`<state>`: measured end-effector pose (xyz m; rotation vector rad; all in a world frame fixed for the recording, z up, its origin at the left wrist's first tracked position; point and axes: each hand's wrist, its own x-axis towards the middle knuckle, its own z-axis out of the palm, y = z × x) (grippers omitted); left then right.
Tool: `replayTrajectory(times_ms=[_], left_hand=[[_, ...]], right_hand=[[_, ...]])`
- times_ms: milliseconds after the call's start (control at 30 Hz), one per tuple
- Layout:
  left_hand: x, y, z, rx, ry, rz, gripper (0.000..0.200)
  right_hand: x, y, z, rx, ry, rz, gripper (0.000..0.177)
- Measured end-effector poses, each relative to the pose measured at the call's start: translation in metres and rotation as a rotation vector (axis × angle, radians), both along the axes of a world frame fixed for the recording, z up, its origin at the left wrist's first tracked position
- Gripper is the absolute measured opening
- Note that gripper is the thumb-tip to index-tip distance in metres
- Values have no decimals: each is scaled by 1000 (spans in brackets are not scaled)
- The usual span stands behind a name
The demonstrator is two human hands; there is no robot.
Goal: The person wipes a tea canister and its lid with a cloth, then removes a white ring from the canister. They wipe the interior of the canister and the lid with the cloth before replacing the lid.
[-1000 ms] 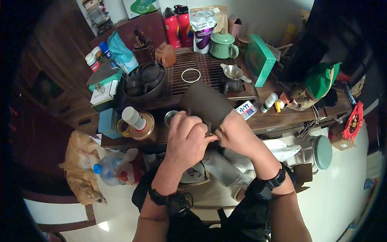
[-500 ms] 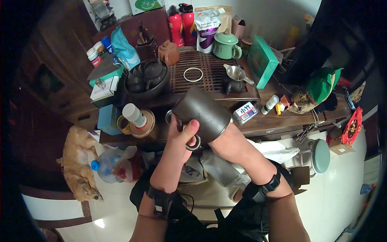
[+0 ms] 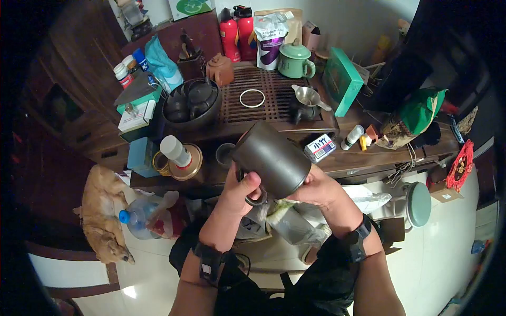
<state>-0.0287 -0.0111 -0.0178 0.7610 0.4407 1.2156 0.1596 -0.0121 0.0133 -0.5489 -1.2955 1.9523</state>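
Observation:
A dark brown cylindrical mug (image 3: 272, 159) is held tilted in front of the wooden cabinet, one end up and to the left. My left hand (image 3: 236, 194) is closed around its handle side, thumb on top, with the handle's curved end showing below the fingers. My right hand (image 3: 320, 188) grips the mug's lower right end, and part of its fingers is hidden by the mug. Just left of the mug, a small dark cup (image 3: 225, 153) stands on the cabinet top. A white-capped bottle (image 3: 176, 150) is farther left on a round wooden base.
Behind the mug lies a slatted tea tray (image 3: 240, 84) with a white ring (image 3: 252, 98), a green lidded mug (image 3: 295, 59) and a metal strainer (image 3: 308, 97). A bowl of dark teaware (image 3: 187, 122) stands left. On the floor are a dog (image 3: 103, 210) and a stool (image 3: 420, 204).
My right hand has drawn back to the mug's lower right end, where more of it now shows. The mug has shifted slightly right and down, uncovering the small cup.

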Motion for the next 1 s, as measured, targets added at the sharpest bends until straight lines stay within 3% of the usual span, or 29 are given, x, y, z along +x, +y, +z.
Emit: replayTrajectory(times_ms=[33, 133, 233, 267, 367, 433, 500, 633, 700, 833, 933, 1000], left_hand=[[-2, 0, -1, 18, -3, -39, 81], [-3, 0, 0, 8, 59, 5, 84], [-1, 8, 22, 115, 38, 82, 87], [1, 11, 30, 174, 10, 96, 88], [2, 6, 30, 65, -130, 60, 85], [8, 4, 28, -31, 27, 220, 80], [12, 2, 26, -91, 87, 294, 76], [11, 0, 22, -77, 70, 287, 69], [11, -1, 22, -54, 67, 293, 70], [11, 2, 18, 59, 15, 243, 77], [11, 8, 20, 225, 19, 165, 86], [11, 10, 21, 249, 44, 158, 91]], right_hand=[[0, -1, -4, -131, 144, -7, 79], [-4, 1, -4, 168, -44, -134, 76], [-8, 5, 31, 907, -597, -272, 55], [-11, 5, 43, 1314, -794, -378, 52], [-27, 2, 38, 1087, -684, -396, 54], [-38, -1, 42, 958, -597, -364, 56], [-35, 0, 21, 1199, -751, -262, 54], [-36, -3, 6, 1159, -668, -260, 52], [-36, -5, 1, 955, -576, -225, 51], [-24, -14, 4, 114, -264, -115, 56], [-18, -18, -4, -292, 200, -77, 67], [-22, -15, -8, -262, 231, -171, 67]])
